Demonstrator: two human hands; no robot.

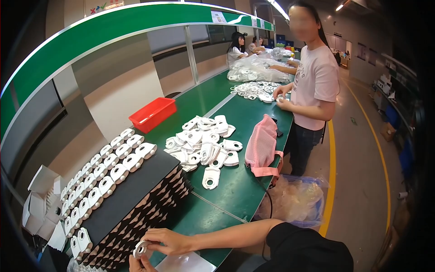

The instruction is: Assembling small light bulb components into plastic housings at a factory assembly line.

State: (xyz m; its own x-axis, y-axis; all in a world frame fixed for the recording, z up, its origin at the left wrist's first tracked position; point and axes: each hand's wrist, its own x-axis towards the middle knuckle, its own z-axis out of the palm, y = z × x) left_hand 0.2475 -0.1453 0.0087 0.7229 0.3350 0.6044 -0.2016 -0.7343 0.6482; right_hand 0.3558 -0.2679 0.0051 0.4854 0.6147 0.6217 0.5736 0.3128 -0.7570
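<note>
Head | left hand (146, 264), right hand (169, 241) — holding white part (137, 250) | co-worker's lettered shirt (319, 68)

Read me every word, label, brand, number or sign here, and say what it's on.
Pink shirt: dark lettering down the front, not clear enough to quote.
Sheet on green rail: print too small.
Coloured wall marks: too blurred.
Held white piece: no lettering visible.

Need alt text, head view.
The person's left hand and right hand hold a white part with a round hole, beside a black layered stack topped with rows of similar parts. A green bench carries a pile of white pieces, a red bin and pink bag; a co-worker stands at its right.
</note>
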